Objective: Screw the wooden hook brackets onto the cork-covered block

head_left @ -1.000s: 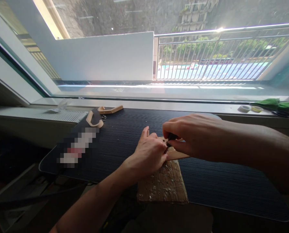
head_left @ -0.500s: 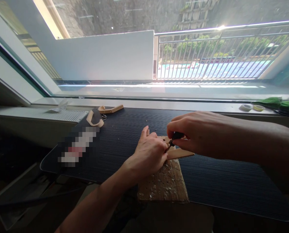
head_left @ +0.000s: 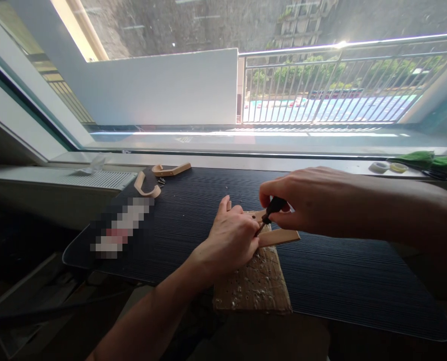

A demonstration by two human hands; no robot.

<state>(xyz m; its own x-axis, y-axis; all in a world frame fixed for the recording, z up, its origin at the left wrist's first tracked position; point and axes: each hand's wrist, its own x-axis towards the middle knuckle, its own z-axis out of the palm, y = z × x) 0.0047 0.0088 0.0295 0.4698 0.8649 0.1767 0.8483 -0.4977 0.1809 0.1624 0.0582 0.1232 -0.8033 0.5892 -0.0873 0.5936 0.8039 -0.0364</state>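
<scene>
My right hand (head_left: 302,200) is closed around the black handle of a screwdriver (head_left: 273,206). Its thin metal shaft slants down to the left, and the tip is hidden beside the fingers of my left hand (head_left: 234,235). That left hand grips a pale wooden piece (head_left: 279,236) and presses it on a worn cardboard block (head_left: 251,288). One flat end of the wood sticks out to the right, while its middle is covered by my fingers. Small holes and shiny torn patches mark the block, which lies at the table's near edge.
Two curved wooden hooks (head_left: 173,170) and several small screws (head_left: 162,181) lie at the far left of the dark table (head_left: 340,281). A blurred-out item (head_left: 124,228) is nearer. Tape rolls (head_left: 380,167) and a green item (head_left: 419,159) are on the windowsill at right.
My right hand has risen and turned slightly, so more of the screwdriver's handle shows. The left hand, wood and block look unmoved.
</scene>
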